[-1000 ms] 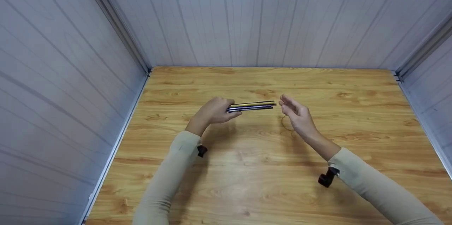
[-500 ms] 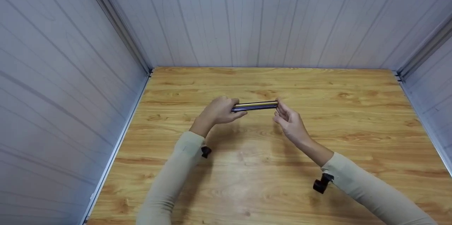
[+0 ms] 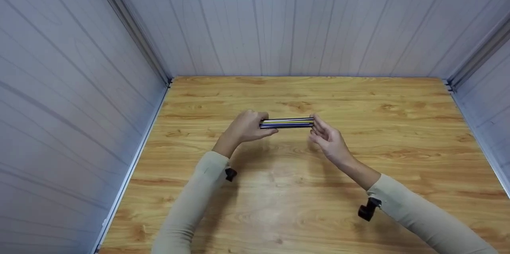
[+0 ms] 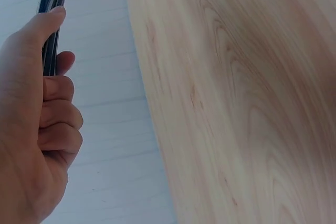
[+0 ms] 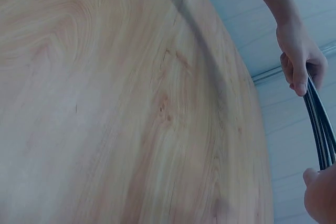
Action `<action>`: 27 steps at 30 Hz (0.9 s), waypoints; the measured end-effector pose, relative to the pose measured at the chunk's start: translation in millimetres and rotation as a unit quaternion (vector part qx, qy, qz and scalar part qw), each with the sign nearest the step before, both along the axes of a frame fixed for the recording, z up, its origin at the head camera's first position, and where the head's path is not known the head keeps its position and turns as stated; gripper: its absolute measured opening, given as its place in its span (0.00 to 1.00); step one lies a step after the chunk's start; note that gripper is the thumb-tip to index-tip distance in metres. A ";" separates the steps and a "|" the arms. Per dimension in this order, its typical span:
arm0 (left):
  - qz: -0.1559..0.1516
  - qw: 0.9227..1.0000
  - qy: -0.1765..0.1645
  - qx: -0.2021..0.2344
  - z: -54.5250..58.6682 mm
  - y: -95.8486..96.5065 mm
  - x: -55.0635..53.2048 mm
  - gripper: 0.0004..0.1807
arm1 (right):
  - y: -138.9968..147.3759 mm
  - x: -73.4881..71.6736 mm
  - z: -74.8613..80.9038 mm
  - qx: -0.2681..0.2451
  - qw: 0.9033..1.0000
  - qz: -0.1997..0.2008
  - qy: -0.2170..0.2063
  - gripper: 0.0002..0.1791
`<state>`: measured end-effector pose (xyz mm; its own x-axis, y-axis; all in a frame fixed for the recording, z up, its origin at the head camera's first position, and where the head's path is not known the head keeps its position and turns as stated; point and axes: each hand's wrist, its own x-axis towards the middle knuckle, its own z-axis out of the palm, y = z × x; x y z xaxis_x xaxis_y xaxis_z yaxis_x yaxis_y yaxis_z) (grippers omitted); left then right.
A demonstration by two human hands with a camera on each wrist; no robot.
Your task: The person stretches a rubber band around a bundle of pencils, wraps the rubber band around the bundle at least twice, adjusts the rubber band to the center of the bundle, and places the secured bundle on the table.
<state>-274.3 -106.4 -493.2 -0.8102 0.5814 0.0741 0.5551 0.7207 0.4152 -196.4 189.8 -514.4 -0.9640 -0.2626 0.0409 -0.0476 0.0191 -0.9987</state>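
A bundle of thin, glossy pencils [image 3: 287, 123], dark with yellow, blue and pale ones among them, is held level above the table in the head view. My left hand [image 3: 246, 126] grips its left end, thumb along the near side and fingers wrapped round the far side. In the left wrist view, the thumb of the left hand [image 4: 31, 103] lies along the dark pencils [image 4: 52, 35]. My right hand [image 3: 330, 139] has its fingertips against the bundle's right end, the thumb lower and apart from it. In the right wrist view, the pencils [image 5: 317, 121] span both hands.
The wood-patterned table [image 3: 271, 202] lies under both arms. A pale panelled wall [image 3: 275, 22] rises behind it, with side walls [image 3: 71, 98] at left and right. A black wrist camera [image 3: 366, 210] sticks out below the right sleeve.
My right hand has moved left, its fingertips now meeting the pencils' right ends, which look more even. A thin yellowish loop seen near the right hand is out of sight. The left hand has barely moved.
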 end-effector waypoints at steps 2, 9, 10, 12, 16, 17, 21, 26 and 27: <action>0.014 1.000 0.001 0.017 -0.5 0.7 1.1 0.22 | -0.3 -0.4 0.3 -0.004 1.000 -0.001 -0.002 0.41; 0.062 0.996 0.022 0.059 -3.7 7.0 7.2 0.23 | -3.3 0.6 1.0 -0.013 1.000 -0.004 -0.007 0.41; 0.066 0.996 0.036 0.051 -4.7 8.6 8.1 0.24 | -4.1 0.9 0.8 -0.013 1.000 -0.004 -0.005 0.41; 0.072 0.995 0.069 0.026 -7.2 11.9 9.4 0.24 | -6.4 1.2 0.7 -0.010 1.000 -0.002 -0.001 0.43; 0.072 0.990 0.116 -0.020 -11.7 17.2 9.6 0.26 | -11.1 1.8 1.2 0.004 1.000 0.006 0.018 0.47; 0.070 0.990 0.118 -0.028 -12.4 17.8 9.4 0.26 | -11.6 2.0 1.6 0.009 1.000 0.009 0.022 0.48; 0.064 0.993 0.093 -0.046 -13.0 16.6 9.0 0.26 | -10.2 3.2 2.9 0.007 0.999 0.024 0.026 0.48; 0.065 0.994 0.061 -0.065 -11.9 14.1 9.4 0.28 | -7.6 4.3 2.7 -0.003 0.999 0.033 0.026 0.46; 0.067 0.994 0.058 -0.066 -11.9 14.2 9.4 0.29 | -7.7 4.7 1.9 0.002 0.999 0.033 0.028 0.46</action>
